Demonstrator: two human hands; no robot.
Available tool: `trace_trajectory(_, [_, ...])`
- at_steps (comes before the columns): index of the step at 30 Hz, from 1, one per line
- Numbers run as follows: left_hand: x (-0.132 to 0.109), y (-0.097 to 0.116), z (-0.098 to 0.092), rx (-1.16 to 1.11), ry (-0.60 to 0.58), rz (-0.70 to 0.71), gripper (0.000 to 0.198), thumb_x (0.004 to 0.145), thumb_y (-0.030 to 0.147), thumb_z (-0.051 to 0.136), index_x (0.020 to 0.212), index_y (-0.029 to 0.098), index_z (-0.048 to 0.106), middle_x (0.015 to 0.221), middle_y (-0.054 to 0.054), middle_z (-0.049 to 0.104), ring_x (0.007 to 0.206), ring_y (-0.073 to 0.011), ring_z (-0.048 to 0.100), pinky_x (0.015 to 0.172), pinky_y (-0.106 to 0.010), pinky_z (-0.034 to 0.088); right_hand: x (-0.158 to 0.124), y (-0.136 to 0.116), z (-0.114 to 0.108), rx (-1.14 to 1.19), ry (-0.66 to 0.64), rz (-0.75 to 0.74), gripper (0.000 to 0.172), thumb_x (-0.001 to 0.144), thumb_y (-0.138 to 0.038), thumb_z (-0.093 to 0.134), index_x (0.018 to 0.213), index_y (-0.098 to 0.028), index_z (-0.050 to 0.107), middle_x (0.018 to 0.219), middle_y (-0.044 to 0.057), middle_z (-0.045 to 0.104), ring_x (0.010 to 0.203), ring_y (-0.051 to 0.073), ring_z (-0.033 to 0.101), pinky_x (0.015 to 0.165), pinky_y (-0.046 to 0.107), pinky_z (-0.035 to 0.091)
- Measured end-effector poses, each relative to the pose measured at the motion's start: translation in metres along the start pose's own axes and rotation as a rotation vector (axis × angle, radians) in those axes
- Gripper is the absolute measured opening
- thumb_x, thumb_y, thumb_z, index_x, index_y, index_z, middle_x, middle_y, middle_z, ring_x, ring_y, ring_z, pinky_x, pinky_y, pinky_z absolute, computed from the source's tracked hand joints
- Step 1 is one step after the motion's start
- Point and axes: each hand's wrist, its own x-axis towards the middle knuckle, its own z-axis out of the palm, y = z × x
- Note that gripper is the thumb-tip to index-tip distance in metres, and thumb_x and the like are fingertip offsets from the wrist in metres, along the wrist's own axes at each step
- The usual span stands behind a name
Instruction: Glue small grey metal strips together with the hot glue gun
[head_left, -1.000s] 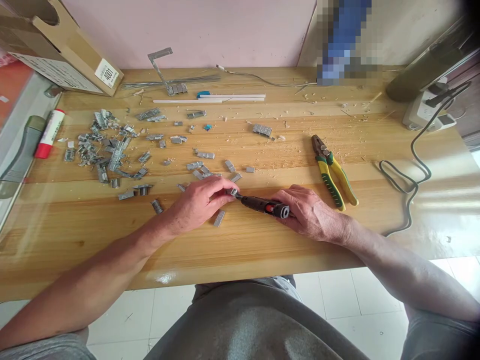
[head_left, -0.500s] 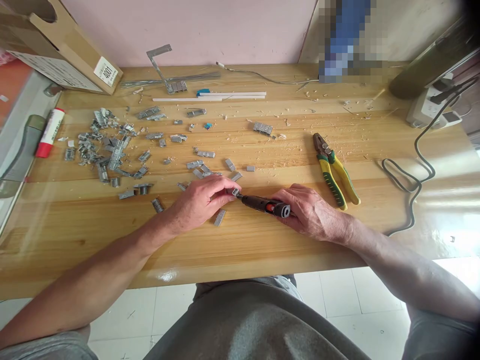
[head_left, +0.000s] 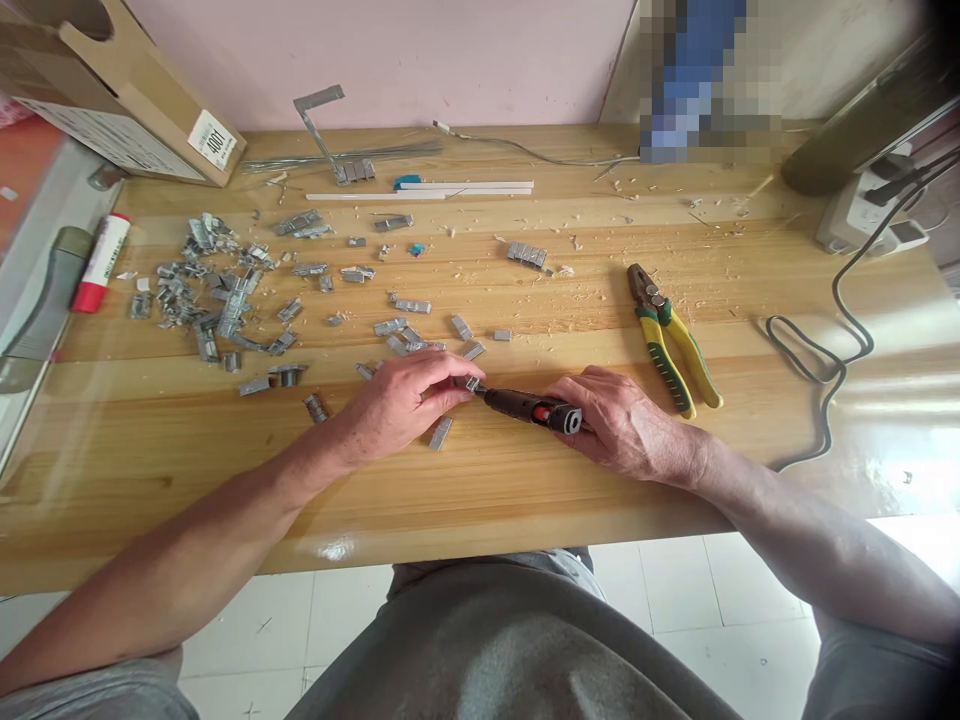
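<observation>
Near the front edge of the bench [head_left: 480, 490], the left hand [head_left: 397, 405] pinches a small metal clip [head_left: 470, 383] at the tip of a black tool [head_left: 525, 408], gripped flat by the right hand [head_left: 622, 425]. Beyond lie pliers [head_left: 675, 345], scattered clips [head_left: 217, 300] leftward, a cardboard box [head_left: 112, 100] at the far left corner

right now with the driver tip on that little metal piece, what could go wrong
1. The left hand pinches the small metal piece right at the tip of the black driver held in the right hand. If the tip slips, it could jab the fingertips.
2. The piece might spin or pop out among the loose metal pieces nearby and get mixed up.
</observation>
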Motion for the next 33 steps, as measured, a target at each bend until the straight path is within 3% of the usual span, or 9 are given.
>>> trace_trajectory(23, [-0.0010, -0.0017, 0.0003, 0.049, -0.004, -0.012, 0.016, 0.107, 0.025, 0.071, 0.122, 0.023, 0.077, 0.102, -0.004, 0.078, 0.088, -0.0182, 0.074, 0.083, -0.032, 0.059, -0.0004, -0.0007, -0.0005, -0.004, -0.015, 0.011, 0.006, 0.111, -0.022, 0.055, 0.108, -0.019, 0.060, 0.086, 0.004, 0.069, 0.073, 0.018, 0.058, 0.076, 0.032, 0.044])
trace_trajectory(33, [-0.0006, 0.0000, 0.0001, 0.039, -0.012, -0.037, 0.015, 0.108, 0.027, 0.070, 0.121, 0.025, 0.077, 0.101, -0.004, 0.078, 0.088, -0.0175, 0.074, 0.086, -0.031, 0.060, -0.0003, -0.0004, 0.0011, -0.010, -0.001, 0.006, 0.006, 0.111, -0.024, 0.055, 0.107, -0.020, 0.058, 0.085, 0.003, 0.069, 0.071, 0.018, 0.058, 0.074, 0.032, 0.044])
